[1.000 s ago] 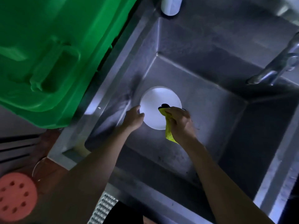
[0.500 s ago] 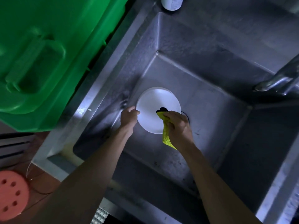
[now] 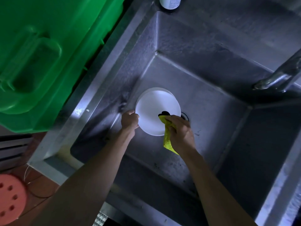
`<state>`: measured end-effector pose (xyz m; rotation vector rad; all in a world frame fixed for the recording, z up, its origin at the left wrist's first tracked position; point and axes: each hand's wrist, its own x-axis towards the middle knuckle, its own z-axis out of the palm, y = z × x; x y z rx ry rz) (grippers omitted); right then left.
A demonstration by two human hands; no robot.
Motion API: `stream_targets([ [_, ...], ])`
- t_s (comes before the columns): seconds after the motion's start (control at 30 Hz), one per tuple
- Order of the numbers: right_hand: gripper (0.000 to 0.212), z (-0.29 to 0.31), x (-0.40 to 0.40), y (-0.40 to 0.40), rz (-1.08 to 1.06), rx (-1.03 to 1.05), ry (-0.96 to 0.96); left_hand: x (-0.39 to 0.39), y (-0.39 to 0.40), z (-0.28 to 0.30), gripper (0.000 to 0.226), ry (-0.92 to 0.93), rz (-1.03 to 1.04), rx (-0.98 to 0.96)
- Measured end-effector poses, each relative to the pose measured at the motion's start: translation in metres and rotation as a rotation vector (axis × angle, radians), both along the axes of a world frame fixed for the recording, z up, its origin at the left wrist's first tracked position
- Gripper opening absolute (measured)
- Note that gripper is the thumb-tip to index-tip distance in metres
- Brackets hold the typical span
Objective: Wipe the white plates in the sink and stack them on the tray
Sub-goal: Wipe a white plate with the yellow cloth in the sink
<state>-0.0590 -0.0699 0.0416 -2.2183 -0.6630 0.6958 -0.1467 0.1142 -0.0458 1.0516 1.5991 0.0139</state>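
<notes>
- Both bare forearms reach from the near edge toward the middle of the scene, converging as they go.
- The left hand is curled, fingers wrapped over the left rim of a white plate.
- The right hand, knuckles up, grips a yellow cloth against the plate's near right edge.

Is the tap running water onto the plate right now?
No. The tap ends off to the right of the white plate, and no stream of water shows below its spout.
</notes>
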Motion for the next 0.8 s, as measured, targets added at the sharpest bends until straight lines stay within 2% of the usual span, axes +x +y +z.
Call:
stream_targets([
  [0.1,0.043,-0.002,-0.001,0.000,0.004,0.004,0.022,0.000,-0.008,0.001,0.026,0.020,-0.131,0.103],
  [0.27,0.042,-0.005,-0.002,-0.001,0.016,-0.027,0.020,0.001,-0.012,0.008,0.026,0.044,-0.193,0.205],
  [0.5,0.043,-0.006,-0.003,-0.003,-0.010,-0.001,-0.011,0.003,-0.006,0.012,0.031,0.048,-0.099,0.099],
  [0.73,0.044,0.005,-0.003,-0.008,-0.005,0.010,-0.025,0.005,-0.007,0.024,0.015,-0.021,-0.102,0.041],
  [0.8,0.046,0.011,-0.005,-0.011,-0.014,0.032,-0.026,0.005,-0.010,0.031,0.019,-0.057,-0.077,-0.027],
])
